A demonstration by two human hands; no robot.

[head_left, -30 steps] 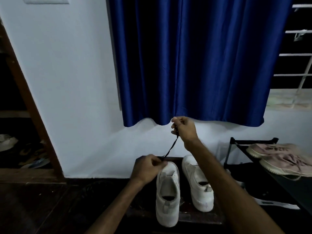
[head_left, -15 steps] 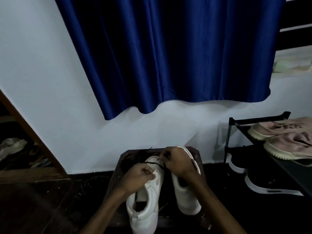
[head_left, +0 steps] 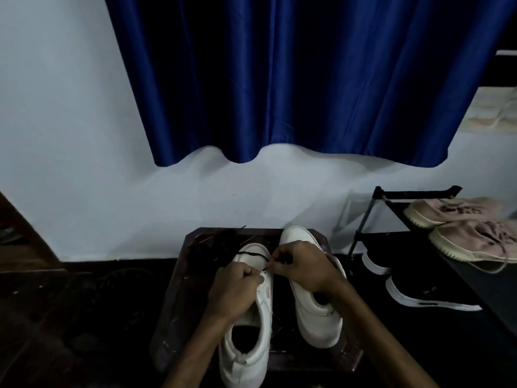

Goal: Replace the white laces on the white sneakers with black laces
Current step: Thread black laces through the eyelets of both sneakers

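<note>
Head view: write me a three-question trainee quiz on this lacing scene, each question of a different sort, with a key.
1. True or false: the left sneaker and the right sneaker both stand on the stool.
2. What does the right hand pinch? A. a white lace B. the black lace C. a sock
3. Fill in: the pink shoes rest on the ___.

Key: 1 true; 2 B; 3 rack.
</note>
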